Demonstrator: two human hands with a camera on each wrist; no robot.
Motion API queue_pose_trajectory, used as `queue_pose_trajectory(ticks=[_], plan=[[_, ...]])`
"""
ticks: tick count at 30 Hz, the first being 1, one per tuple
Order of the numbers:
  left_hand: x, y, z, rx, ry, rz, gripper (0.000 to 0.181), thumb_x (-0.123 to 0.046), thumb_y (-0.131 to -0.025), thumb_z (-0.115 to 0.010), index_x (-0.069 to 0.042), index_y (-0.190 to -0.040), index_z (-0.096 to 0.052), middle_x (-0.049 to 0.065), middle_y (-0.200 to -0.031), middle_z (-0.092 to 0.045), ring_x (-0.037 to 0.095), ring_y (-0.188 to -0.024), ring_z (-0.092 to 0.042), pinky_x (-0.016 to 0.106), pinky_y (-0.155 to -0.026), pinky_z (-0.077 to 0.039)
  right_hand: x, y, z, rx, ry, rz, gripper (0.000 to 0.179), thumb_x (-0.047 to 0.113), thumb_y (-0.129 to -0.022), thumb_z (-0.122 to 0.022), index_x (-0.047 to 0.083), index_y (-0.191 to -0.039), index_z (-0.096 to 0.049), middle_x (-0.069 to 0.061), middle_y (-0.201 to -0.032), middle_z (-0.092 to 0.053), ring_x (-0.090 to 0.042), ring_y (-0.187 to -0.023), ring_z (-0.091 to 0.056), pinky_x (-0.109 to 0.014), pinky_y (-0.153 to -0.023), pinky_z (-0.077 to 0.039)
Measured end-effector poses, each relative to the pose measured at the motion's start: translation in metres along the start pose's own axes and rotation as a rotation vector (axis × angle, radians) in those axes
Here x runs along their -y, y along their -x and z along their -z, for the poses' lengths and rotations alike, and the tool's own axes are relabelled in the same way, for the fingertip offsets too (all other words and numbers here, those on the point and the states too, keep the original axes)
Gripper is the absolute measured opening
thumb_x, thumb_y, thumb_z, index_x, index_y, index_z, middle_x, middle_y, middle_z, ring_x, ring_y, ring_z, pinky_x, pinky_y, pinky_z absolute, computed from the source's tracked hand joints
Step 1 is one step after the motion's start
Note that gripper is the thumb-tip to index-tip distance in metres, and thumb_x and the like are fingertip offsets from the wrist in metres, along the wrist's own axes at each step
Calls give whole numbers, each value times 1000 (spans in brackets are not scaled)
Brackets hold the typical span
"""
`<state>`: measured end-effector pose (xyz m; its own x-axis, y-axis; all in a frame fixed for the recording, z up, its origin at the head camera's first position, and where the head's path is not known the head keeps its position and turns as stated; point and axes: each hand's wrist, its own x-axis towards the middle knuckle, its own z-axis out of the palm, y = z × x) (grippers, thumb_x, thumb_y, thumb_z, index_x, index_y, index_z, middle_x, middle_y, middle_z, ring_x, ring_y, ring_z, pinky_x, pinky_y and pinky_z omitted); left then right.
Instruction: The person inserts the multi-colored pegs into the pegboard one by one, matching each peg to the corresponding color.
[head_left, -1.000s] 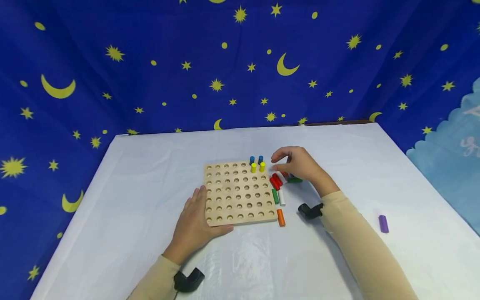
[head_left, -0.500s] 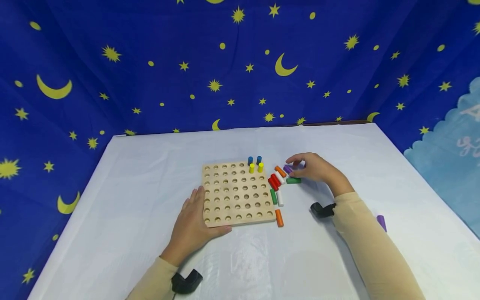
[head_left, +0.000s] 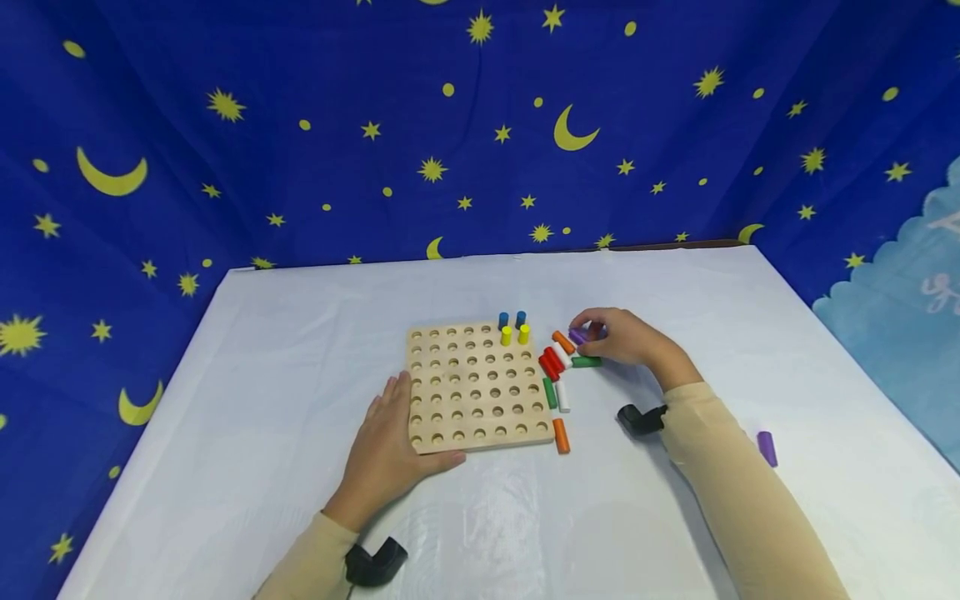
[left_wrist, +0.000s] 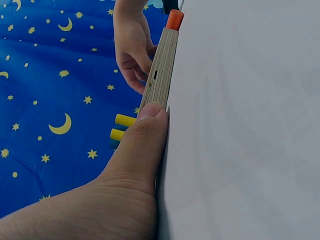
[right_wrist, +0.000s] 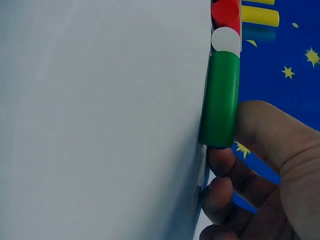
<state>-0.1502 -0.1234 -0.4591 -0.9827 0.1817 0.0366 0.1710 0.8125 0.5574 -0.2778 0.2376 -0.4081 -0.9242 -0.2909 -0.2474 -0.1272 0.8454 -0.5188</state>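
Observation:
A wooden pegboard (head_left: 474, 383) with rows of round holes lies on the table. Two blue pegs (head_left: 503, 321) and two yellow pegs (head_left: 506, 336) stand in its far right corner. My left hand (head_left: 382, 433) rests against the board's near left corner, fingers along the left side and thumb (left_wrist: 145, 135) along the front edge. Right of the board, thumb and fingers of my right hand (head_left: 626, 337) pinch a purple peg (head_left: 578, 335) low over the table. In the right wrist view, a green peg (right_wrist: 220, 100) lies in front of that hand and hides the purple one.
Beside the board's right edge lie red pegs (head_left: 551, 363), white pegs (head_left: 563, 397), another green peg (head_left: 550, 393) and orange pegs (head_left: 561, 437). Another purple peg (head_left: 767, 448) lies apart near my right sleeve. A blue star-patterned cloth (head_left: 337, 150) hangs behind the table.
My right hand has moved right and down from beside the yellow pegs to the purple peg and closed its fingertips on it. The left hand stays at the board.

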Motion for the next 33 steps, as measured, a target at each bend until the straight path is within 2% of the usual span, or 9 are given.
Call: queue_pose_trajectory(ticks=[4,8,12,17,27,33], plan=[[0,0,0,2,3,2,143,-76,-60,-78,-1,-159,-8,16,-166,-15,34,-155,-13,51,-126,-14,-1,1,0,-53,-35,12,39,21,-87,-76,15,-122,-60,-8,-100,-64,-25,-92,-55,-36,-84,-46],[0,0,0,3,0,-1,143,-76,-59,-79,-1,-159,-8,17,-166,-15,34,-155,-13,51,-126,-14,2,3,-1,-107,-113,76,38,19,-87,-76,16,-121,-61,-7,-103,-67,-25,-88,-56,-34,-79,-48],[1,0,1,6,-3,0,143,-76,-60,-79,-1,-159,-8,16,-166,-14,34,-155,-13,50,-127,-14,12,6,-4,-139,-182,154,36,16,-88,-76,15,-122,-63,-7,-106,-70,-25,-83,-56,-33,-73,-50],[1,1,2,9,-4,1,143,-75,-60,-79,-1,-159,-8,17,-166,-14,34,-155,-13,51,-127,-13,28,10,-10,-164,-207,215,35,16,-88,-76,13,-122,-66,-5,-107,-72,-23,-83,-57,-31,-70,-51],[1,1,1,7,-5,7,143,-76,-59,-79,-1,-159,-8,16,-166,-14,33,-155,-13,50,-127,-13,56,4,-27,-139,-225,249,31,16,-88,-76,17,-118,-69,-2,-105,-75,-20,-80,-62,-32,-65,-54],[1,1,1,4,-7,3,142,-77,-60,-78,-1,-159,-8,16,-166,-15,33,-155,-13,50,-127,-13,67,0,-35,-123,-160,296,26,16,-88,-76,18,-113,-69,-1,-104,-76,-16,-82,-66,-29,-64,-54]])
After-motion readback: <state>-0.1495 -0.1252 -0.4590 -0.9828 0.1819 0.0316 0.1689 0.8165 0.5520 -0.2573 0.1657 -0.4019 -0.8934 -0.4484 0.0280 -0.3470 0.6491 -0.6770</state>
